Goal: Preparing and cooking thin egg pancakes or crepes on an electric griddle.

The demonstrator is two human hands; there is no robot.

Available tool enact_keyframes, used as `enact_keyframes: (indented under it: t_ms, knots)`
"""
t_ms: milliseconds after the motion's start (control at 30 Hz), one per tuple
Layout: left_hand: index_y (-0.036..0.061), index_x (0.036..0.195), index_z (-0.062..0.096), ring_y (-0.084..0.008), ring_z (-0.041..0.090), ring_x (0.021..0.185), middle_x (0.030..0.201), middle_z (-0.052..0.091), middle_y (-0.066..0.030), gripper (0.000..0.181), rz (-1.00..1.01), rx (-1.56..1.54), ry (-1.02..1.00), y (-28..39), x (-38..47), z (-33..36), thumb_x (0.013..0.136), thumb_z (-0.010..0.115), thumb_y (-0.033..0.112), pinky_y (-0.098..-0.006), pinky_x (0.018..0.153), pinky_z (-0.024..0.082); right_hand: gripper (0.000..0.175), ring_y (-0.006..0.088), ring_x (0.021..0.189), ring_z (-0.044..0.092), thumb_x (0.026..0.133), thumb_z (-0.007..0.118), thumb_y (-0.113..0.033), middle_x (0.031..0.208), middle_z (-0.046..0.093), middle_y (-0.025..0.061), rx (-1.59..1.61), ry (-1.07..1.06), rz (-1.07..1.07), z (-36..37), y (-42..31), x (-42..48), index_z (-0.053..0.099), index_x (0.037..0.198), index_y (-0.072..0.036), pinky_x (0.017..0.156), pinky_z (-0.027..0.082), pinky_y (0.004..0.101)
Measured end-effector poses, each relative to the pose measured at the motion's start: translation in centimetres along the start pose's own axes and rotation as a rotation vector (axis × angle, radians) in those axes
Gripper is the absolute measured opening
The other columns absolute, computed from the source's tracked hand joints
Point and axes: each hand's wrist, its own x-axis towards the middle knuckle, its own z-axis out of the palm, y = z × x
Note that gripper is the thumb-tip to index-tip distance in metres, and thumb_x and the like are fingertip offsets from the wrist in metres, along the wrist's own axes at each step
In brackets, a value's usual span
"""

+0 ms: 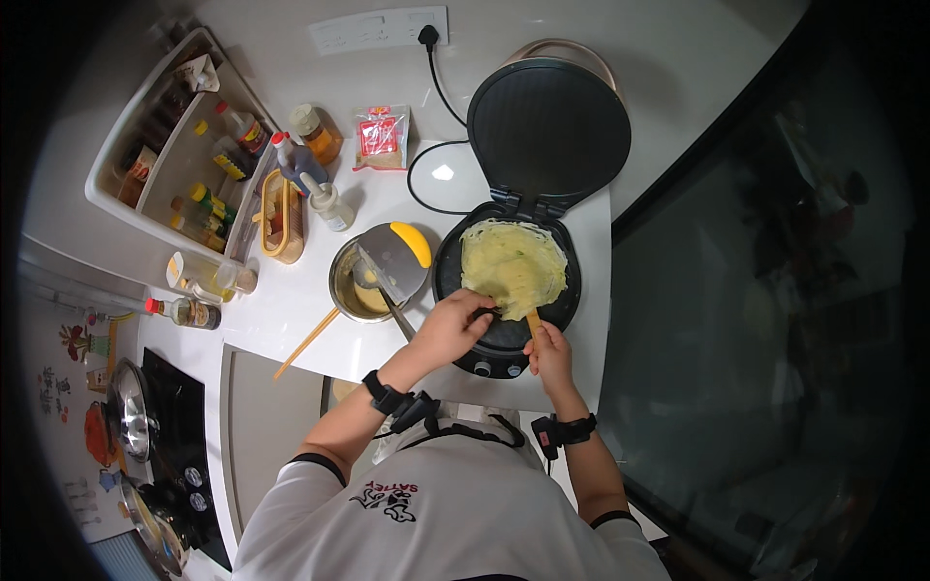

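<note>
A thin, pale yellow pancake with green flecks (514, 265) lies on the black lower plate of an electric griddle (501, 335), whose round lid (550, 134) stands raised behind it. My right hand (550, 356) grips a flat wooden spatula (535, 323), its far end at the pancake's near edge. At the near left edge of the pancake are the fingertips of my left hand (458, 327); whether they pinch it is unclear. Left of the griddle, a metal bowl of batter (341, 294) holds a ladle (396, 312). Across its rim lies a grey scraper with a yellow handle (412, 245).
Wooden chopsticks (306, 343) lean out from the bowl. Behind are a pump bottle (334, 209), an oil bottle (317, 134) and a seasoning packet (381, 138). A power cord (445, 91) runs to the wall. The counter's right edge borders a dark glossy panel (690, 348); a cooktop (174, 414) stands left.
</note>
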Motion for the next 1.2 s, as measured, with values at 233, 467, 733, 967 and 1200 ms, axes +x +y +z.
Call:
enact_keyframes:
  t_ms: [233, 467, 733, 967, 1200]
  knots:
    - [0.0019, 0.096, 0.06, -0.0134, 0.052, 0.061, 0.085, 0.058, -0.0077, 0.016, -0.162, -0.026, 0.072, -0.1, -3.6, -3.9, 0.081, 0.059, 0.008, -0.0253, 0.058, 0.043, 0.031, 0.006, 0.042, 0.038, 0.095, 0.037, -0.019, 0.081, 0.059, 0.0094, 0.209, -0.051, 0.022, -0.7, -0.6, 0.6, 0.047, 0.119, -0.002, 0.037, 0.032, 0.0196]
    - [0.001, 0.094, 0.059, -0.0086, 0.055, 0.057, 0.083, 0.055, -0.005, 0.012, -0.272, -0.109, 0.148, -0.4, -6.2, -5.0, 0.084, 0.056, 0.006, -0.0209, 0.053, 0.043, 0.031, 0.0034, 0.042, 0.034, 0.094, 0.039, -0.017, 0.08, 0.06, 0.0074, 0.19, -0.07, -0.146, -2.6, -2.1, -1.0, 0.046, 0.122, -0.005, 0.036, 0.026, 0.0167]
    - [0.0, 0.094, 0.06, -0.0089, 0.052, 0.059, 0.081, 0.054, -0.0055, 0.012, -0.269, -0.106, 0.216, -0.2, -7.6, -5.6, 0.084, 0.056, 0.005, -0.0211, 0.054, 0.042, 0.031, 0.0237, 0.063, 0.055, 0.087, 0.046, -0.004, 0.081, 0.058, 0.0126, -1.177, 0.28, -0.9, -3.3, -7.2, -3.3, 0.05, 0.117, -0.002, 0.055, 0.046, 0.0311]
    - [0.0008, 0.093, 0.061, -0.0136, 0.051, 0.058, 0.08, 0.057, -0.0076, 0.014, -0.266, -0.09, 0.276, -0.8, -8.7, -5.8, 0.081, 0.057, 0.006, -0.0245, 0.055, 0.043, 0.031, 0.0291, 0.07, 0.057, 0.084, 0.048, -0.003, 0.079, 0.055, 0.0142, -1.407, 0.191, -0.797, -3.7, -4.0, -3.2, 0.051, 0.115, -0.001, 0.06, 0.048, 0.0362]
    - [0.0015, 0.096, 0.062, -0.0088, 0.049, 0.059, 0.082, 0.056, -0.0051, 0.014, -0.285, -0.097, 0.249, -1.3, -9.4, -6.0, 0.083, 0.057, 0.006, -0.0215, 0.054, 0.041, 0.026, 0.0267, 0.064, 0.058, 0.087, 0.046, -0.007, 0.076, 0.061, 0.014, -1.005, 0.155, -0.707, -2.5, -5.8, 0.3, 0.052, 0.109, 0.005, 0.058, 0.046, 0.0343]
